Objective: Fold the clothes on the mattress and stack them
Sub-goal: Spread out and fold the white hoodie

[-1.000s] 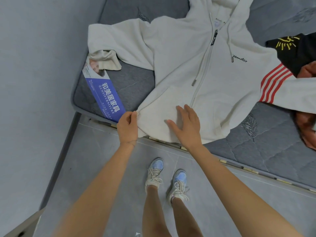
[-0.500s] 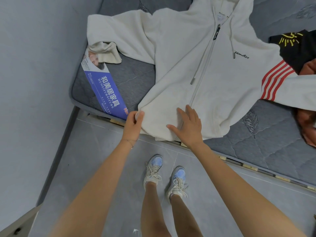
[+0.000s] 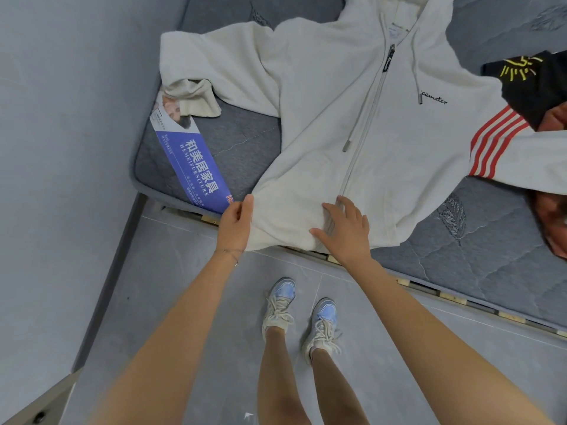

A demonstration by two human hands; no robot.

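Pinching the hoodie (image 3: 322,102) in its grip, the left hand (image 3: 236,222) extends; the right hand (image 3: 346,231) presses it flat, fingers spread.

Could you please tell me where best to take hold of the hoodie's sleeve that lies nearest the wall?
Probably the cuff of the white hoodie, pinched from the near side: it lies bunched in loose folds with bare mattress in front, whereas the rest of the sleeve lies flat.
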